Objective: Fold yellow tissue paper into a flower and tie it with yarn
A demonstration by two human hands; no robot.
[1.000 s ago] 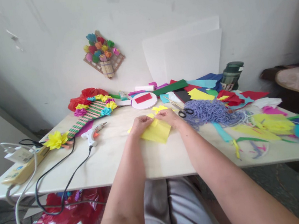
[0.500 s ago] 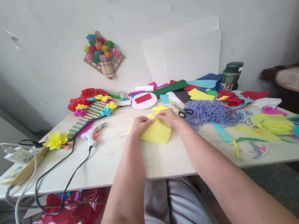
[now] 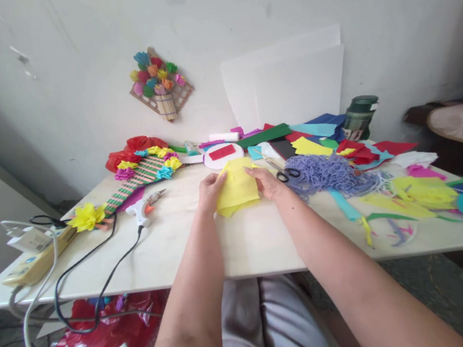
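Both hands hold a sheet of yellow crepe paper (image 3: pixel 237 187) above the middle of the table, one at each side edge. My left hand (image 3: pixel 212 191) pinches its left edge with the thumb on top. At the right edge, my right hand (image 3: pixel 266 181) grips the paper between thumb and fingers. Just behind the paper lies a white oval disc (image 3: pixel 236 159) bearing a red rectangle (image 3: pixel 221 152). A pair of scissors (image 3: pixel 287 175) with black handles is right of my right hand. To the left rests a white glue gun (image 3: pixel 138 212).
A tangle of purple yarn (image 3: pixel 334 174) and many coloured paper scraps (image 3: pixel 424 194) cover the right side. Further left are a flower-trimmed striped piece (image 3: pixel 140 175) and a power strip (image 3: pixel 44 259) with trailing cords. A dark green jar (image 3: pixel 360 118) stands at the back right.
My hands have moved slightly apart, from the paper's top edge to its sides. The yellow paper is now raised and spread between them, its lower edge higher than before.
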